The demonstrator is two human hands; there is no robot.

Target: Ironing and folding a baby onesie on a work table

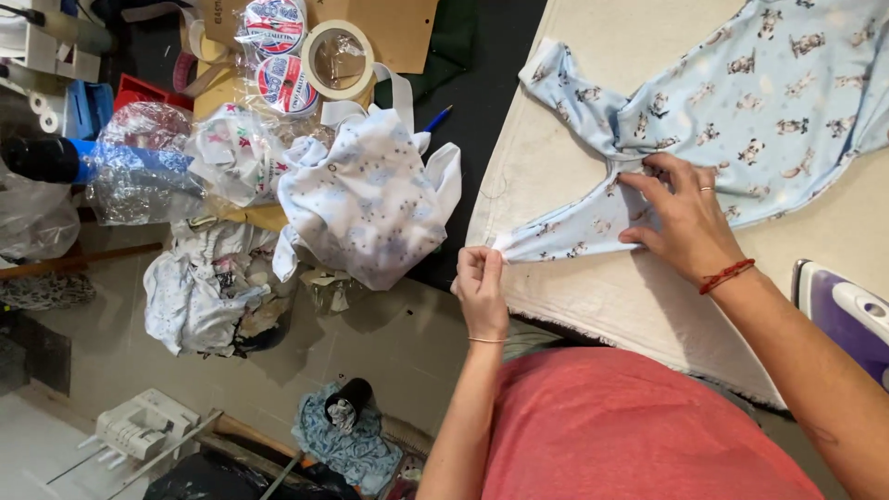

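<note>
Head view shows a pale blue baby garment (732, 102) printed with small animals, spread on a cream padded board (593, 296). One sleeve (574, 236) runs out from the body of the garment toward the near left edge of the board, its long axis slanting down and leftward to the cuff. The left hand (482, 287) is at that cuff, fingertips pinched shut on the end of the fabric and pulling it straight. The right hand (685, 218) lies farther up the sleeve, near where it joins the body; its fingers are spread nearly flat and press the cloth down, gripping nothing. So the sleeve stretches between the two hands, the left at its tip, the right at its root. Just beside the right forearm stands a purple and white iron (847, 315). Off the board to the left lie a white patterned cloth (366, 199), a roll of tape (338, 60) and crumpled plastic bags (139, 162).
</note>
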